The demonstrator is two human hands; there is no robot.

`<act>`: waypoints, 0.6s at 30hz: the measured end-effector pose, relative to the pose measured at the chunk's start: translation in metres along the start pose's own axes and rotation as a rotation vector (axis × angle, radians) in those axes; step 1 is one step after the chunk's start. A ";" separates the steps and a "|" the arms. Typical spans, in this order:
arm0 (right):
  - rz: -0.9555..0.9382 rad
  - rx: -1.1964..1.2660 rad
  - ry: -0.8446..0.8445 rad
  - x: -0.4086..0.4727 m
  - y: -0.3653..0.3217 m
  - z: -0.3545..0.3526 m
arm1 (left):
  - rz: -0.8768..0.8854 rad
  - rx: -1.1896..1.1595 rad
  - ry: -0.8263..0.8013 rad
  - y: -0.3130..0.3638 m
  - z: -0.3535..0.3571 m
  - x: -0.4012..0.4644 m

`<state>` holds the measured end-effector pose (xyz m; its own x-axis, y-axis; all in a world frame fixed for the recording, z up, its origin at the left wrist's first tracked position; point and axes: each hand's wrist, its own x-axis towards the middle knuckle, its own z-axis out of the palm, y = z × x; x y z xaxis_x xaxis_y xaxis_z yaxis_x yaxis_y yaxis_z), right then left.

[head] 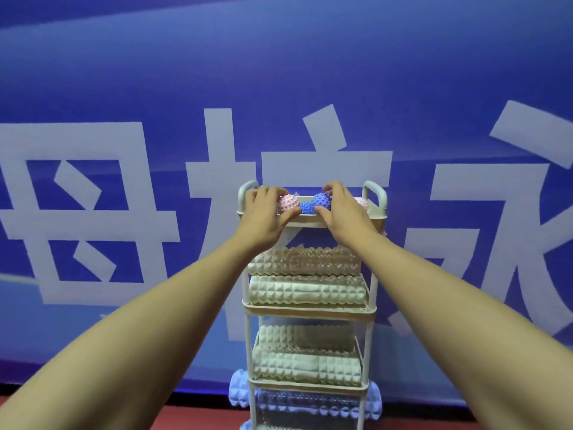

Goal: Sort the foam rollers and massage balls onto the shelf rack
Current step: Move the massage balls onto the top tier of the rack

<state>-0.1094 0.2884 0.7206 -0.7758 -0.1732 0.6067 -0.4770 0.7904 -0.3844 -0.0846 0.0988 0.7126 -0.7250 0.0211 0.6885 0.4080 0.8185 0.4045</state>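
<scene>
A white tiered shelf rack [373, 293] stands against a blue wall. In its top tray lie spiky massage balls. My left hand [265, 214] grips a pink ball [288, 203]. My right hand [342, 212] grips a larger blue ball [321, 200]. A small blue ball [307, 207] sits between them, and another pink ball [362, 202] shows at the right end. Two cream ridged foam rollers [307, 290] fill the second tier and two more [307, 364] the third. Light blue rollers [310, 408] lie on the lowest visible tier, their ends sticking out sideways.
The blue banner wall [155, 88] with large white characters stands directly behind the rack. A red floor [198, 422] shows at the bottom. White loop handles [375, 189] rise at both ends of the top tray.
</scene>
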 end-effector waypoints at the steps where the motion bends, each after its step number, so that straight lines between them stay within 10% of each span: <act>1: 0.002 -0.001 0.002 0.007 0.001 0.005 | -0.001 0.003 0.012 -0.002 0.003 0.005; 8: 0.011 -0.084 -0.008 0.024 0.007 0.021 | -0.033 -0.013 0.005 -0.015 0.018 0.012; 18: 0.058 0.464 -0.150 0.014 -0.016 -0.004 | 0.065 -0.046 0.027 0.002 0.016 0.007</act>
<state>-0.1108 0.2759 0.7382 -0.8413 -0.2459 0.4815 -0.5384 0.4620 -0.7048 -0.0977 0.1092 0.7087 -0.6812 0.0575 0.7298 0.4793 0.7885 0.3853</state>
